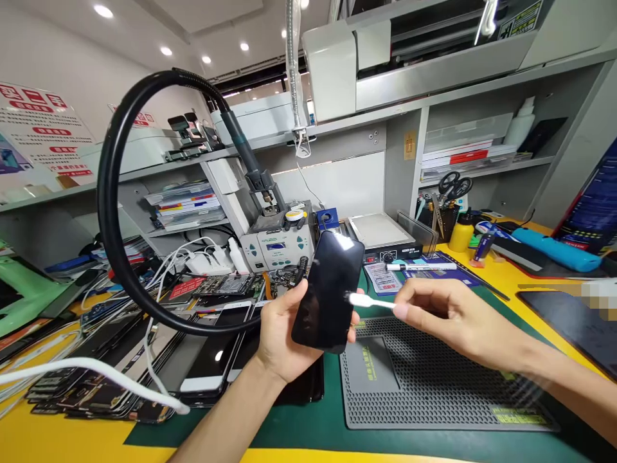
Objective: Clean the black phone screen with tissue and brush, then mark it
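My left hand (284,334) is wrapped round a black smartphone (328,292), holding it tilted above the bench with its dark, glossy screen toward me. Between the thumb and fingers of my right hand (443,318) is pinched a thin white stick with a thicker white tip, which looks like a cotton swab (361,300). Its tip is at the right part of the screen; whether it touches the glass I cannot tell. Below the phone and my right hand lies a grey perforated work mat (434,399) on a green mat (299,434).
Several phones and phone parts (212,354) are piled at left, with a white cable (96,366) across them. A thick black hose (108,193) loops above. Behind stand a hot-air station (277,247) and a heating plate (380,231). A yellow bottle (461,233) stands back right.
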Demonstrator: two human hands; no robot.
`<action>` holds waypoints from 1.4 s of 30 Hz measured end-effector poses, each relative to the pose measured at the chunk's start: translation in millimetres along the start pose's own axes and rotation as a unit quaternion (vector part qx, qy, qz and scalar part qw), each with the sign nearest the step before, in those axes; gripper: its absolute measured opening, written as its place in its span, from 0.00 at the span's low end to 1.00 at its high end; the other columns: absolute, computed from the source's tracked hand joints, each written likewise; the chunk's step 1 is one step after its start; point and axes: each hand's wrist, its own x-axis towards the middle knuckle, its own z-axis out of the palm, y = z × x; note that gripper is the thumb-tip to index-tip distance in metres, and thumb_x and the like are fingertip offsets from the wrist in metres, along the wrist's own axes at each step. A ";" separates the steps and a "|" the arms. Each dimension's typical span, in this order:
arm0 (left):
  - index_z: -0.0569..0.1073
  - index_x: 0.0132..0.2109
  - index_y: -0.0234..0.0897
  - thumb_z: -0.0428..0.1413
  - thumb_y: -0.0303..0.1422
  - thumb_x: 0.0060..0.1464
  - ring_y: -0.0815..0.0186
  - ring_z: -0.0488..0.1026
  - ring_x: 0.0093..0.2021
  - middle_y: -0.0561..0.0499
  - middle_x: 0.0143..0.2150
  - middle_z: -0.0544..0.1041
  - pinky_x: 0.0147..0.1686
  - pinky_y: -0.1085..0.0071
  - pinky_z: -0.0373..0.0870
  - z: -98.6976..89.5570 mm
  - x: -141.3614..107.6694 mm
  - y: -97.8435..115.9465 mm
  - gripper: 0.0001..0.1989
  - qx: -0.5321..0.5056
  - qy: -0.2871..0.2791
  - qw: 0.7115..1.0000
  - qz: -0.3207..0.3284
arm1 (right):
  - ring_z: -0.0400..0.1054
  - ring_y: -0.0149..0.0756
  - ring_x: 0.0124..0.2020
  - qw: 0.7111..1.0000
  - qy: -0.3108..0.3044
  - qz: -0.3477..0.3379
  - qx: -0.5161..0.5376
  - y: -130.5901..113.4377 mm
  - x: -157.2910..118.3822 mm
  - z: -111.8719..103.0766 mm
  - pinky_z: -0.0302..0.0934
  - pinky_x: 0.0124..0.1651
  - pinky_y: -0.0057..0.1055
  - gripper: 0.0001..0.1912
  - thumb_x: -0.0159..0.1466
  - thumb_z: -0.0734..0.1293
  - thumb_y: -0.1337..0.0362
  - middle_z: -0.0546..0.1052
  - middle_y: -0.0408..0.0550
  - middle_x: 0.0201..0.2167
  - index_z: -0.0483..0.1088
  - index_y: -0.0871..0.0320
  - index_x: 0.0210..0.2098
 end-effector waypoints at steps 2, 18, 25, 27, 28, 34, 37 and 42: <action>0.75 0.52 0.26 0.48 0.43 0.61 0.51 0.75 0.40 0.33 0.48 0.77 0.38 0.59 0.68 -0.3 -0.1 -1.3 0.25 -0.002 -0.002 1.000 -0.003 | 0.55 0.31 0.27 1.000 0.011 -0.001 0.000 1.7 1.0 -0.7 0.50 0.27 0.28 0.18 0.65 0.65 0.48 0.67 0.42 0.25 0.71 0.57 0.29; 0.73 0.56 0.23 0.48 0.43 0.62 0.51 0.75 0.41 0.30 0.51 0.76 0.40 0.59 0.68 5.1 1.3 -5.4 0.27 -0.020 0.042 0.999 -0.014 | 0.50 0.26 0.20 0.993 0.033 0.037 0.111 8.4 9.7 -6.9 0.43 0.21 0.26 0.20 0.63 0.67 0.47 0.60 0.38 0.20 0.70 0.58 0.28; 0.73 0.55 0.21 0.46 0.43 0.62 0.51 0.74 0.41 0.29 0.50 0.76 0.39 0.59 0.68 5.2 0.8 -4.9 0.28 -0.028 0.029 0.999 -0.025 | 0.50 0.25 0.19 0.993 0.037 0.024 0.110 9.7 10.5 -9.8 0.44 0.21 0.26 0.19 0.63 0.67 0.48 0.61 0.38 0.19 0.70 0.58 0.28; 0.73 0.56 0.21 0.46 0.43 0.63 0.51 0.74 0.41 0.28 0.50 0.76 0.38 0.60 0.68 4.8 0.2 -5.3 0.28 -0.033 0.021 0.999 -0.027 | 0.51 0.26 0.20 0.995 0.039 0.019 0.090 10.2 10.0 -10.8 0.45 0.21 0.26 0.20 0.63 0.67 0.48 0.63 0.39 0.19 0.71 0.59 0.28; 0.73 0.56 0.21 0.45 0.43 0.63 0.51 0.74 0.41 0.28 0.50 0.76 0.38 0.60 0.67 4.5 -0.1 -5.5 0.28 -0.035 0.019 0.999 -0.028 | 0.52 0.26 0.20 0.995 0.054 0.018 0.080 10.5 9.8 -11.1 0.46 0.22 0.27 0.20 0.63 0.67 0.48 0.63 0.39 0.20 0.71 0.59 0.28; 0.73 0.56 0.20 0.45 0.43 0.63 0.51 0.73 0.42 0.26 0.51 0.75 0.38 0.60 0.66 4.0 0.3 -5.8 0.29 -0.034 0.014 0.999 -0.035 | 0.53 0.27 0.21 0.995 0.089 0.004 0.052 10.9 9.2 -11.0 0.47 0.23 0.27 0.19 0.64 0.66 0.48 0.64 0.40 0.21 0.72 0.59 0.30; 0.73 0.55 0.20 0.45 0.43 0.63 0.52 0.73 0.41 0.27 0.50 0.75 0.37 0.61 0.66 4.9 0.7 -6.1 0.29 -0.031 0.012 0.999 -0.033 | 0.53 0.28 0.20 0.990 0.132 0.002 0.041 10.1 8.1 -10.9 0.49 0.23 0.28 0.19 0.64 0.65 0.48 0.63 0.39 0.20 0.71 0.57 0.29; 0.73 0.55 0.20 0.44 0.43 0.63 0.52 0.73 0.41 0.27 0.49 0.75 0.37 0.62 0.65 5.1 -0.3 -7.6 0.29 -0.031 0.011 0.999 -0.034 | 0.58 0.31 0.23 0.989 0.143 -0.009 0.025 9.6 7.5 -11.6 0.53 0.25 0.29 0.17 0.63 0.67 0.49 0.68 0.42 0.22 0.72 0.56 0.30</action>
